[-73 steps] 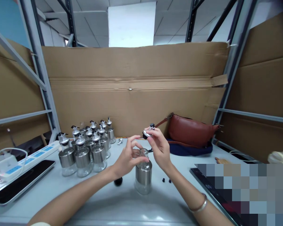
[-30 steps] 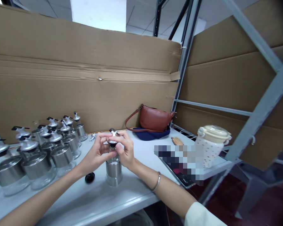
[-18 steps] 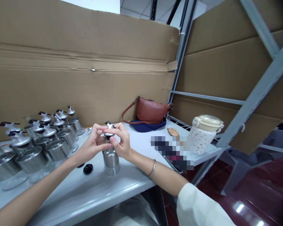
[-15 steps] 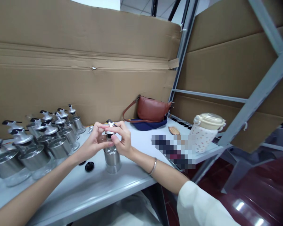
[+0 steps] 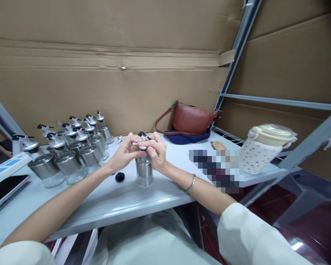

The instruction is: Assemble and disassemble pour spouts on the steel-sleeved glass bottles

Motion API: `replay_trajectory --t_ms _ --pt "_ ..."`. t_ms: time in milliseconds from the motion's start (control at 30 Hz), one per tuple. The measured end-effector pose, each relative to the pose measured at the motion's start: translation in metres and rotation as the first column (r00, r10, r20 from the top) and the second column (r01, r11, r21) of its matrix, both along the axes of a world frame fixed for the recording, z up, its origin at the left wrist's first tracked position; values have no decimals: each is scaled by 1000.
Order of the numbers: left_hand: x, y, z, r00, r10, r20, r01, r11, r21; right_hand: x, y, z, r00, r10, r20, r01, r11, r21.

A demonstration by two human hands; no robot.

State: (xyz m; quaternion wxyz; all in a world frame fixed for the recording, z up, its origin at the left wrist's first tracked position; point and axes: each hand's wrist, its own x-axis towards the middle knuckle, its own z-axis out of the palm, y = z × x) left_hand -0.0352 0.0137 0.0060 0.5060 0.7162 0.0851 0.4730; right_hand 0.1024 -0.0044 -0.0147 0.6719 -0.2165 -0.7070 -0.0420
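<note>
An oil bottle [image 5: 144, 173] of clear glass with a brushed metal sleeve stands upright on the table in front of me. At its mouth is a silver pourer cap [image 5: 142, 146] with a black flip lever. My left hand [image 5: 124, 154] pinches the pourer cap from the left, thumb and fingers closed. From the right, my right hand [image 5: 157, 154] wraps its fingers round the same cap, its thumb pressed to the front. The fingers partly hide the bottle's neck. A small black round cap [image 5: 120, 177] lies on the table left of the bottle.
Several similar bottles with pourers [image 5: 68, 162] stand at the left. A tablet-like device [image 5: 8, 189] and a white-and-blue box [image 5: 9, 169] lie at the far left. Behind are a brown bag [image 5: 193, 117] and dark blue cloth [image 5: 186, 137]; a dotted jug [image 5: 260, 154] stands right.
My view has turned left and down, bringing the tablet-like device and box into sight. Both hands stay on the pourer cap, which appears lower on the bottle's neck.
</note>
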Motion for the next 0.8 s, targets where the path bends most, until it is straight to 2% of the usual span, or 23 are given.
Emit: replay_trajectory --t_ms 167,300,400,500,600,667,800 --pt "1 1 -1 999 7 38 -8 1000 9 0 -2 1 998 -57 -11 57 997 54" --pt "1 0 -4 1000 12 22 -12 1000 -10 1 -3 2 995 -97 15 96 995 31" --pt "1 -4 -7 997 78 4 -78 997 28 4 -4 3 991 -125 56 122 991 55" --pt "-3 -12 -4 978 197 -67 -188 974 128 7 -2 4 992 -88 92 75 988 136" --pt "-7 -22 6 933 292 -211 -256 949 182 11 4 2 997 56 50 -63 987 151" --pt "-10 -27 16 905 303 -297 -262 950 171 13 9 0 990 126 70 -135 980 147" --pt "-20 -33 47 884 311 -349 -269 949 166 16 14 0 992 95 81 -109 976 187"
